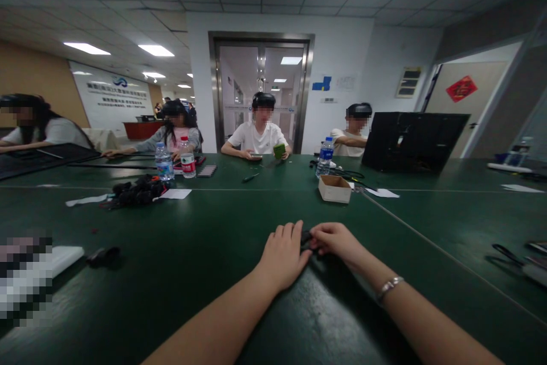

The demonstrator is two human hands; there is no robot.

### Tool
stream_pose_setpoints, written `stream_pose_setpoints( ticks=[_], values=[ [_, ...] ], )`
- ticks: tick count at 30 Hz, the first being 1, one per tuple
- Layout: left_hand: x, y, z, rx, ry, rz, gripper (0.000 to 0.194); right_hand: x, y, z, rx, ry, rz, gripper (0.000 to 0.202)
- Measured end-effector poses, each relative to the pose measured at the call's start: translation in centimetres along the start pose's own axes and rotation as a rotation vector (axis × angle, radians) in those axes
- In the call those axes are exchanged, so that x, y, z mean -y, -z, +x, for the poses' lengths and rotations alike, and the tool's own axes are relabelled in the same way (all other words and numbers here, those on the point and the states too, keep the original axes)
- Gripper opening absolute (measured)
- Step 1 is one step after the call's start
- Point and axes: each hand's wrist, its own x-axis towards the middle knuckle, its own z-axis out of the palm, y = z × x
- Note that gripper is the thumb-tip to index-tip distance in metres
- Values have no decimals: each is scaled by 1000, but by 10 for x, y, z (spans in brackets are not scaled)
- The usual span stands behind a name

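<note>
A small black cable [306, 237] lies low over the green table between my two hands, mostly covered by fingers. My left hand [282, 257] bends around its left side, with the thumb and forefinger closing on it. From the right, my right hand [337, 243] pinches the other side between thumb and fingertips. The hands are almost touching. How the cable is folded is hidden.
Beyond my hands stands an open cardboard box [334, 189], with a water bottle [325, 158] behind it. A tangle of black cables [139, 191] and two bottles are at left. A black monitor [416, 142] stands at right. Several people sit opposite.
</note>
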Motion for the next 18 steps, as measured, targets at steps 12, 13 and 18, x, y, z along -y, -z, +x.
stream_pose_setpoints(
  ticks=[12,13,18],
  values=[
    [9,3,0,72,142,-405,30,7,-6,-3,-176,-196,197,14],
    [10,3,1,64,156,-404,28,7,-1,-3,-209,-233,183,13],
    [30,5,6,13,213,-342,18,4,21,-6,-251,-302,32,12]
  ],
)
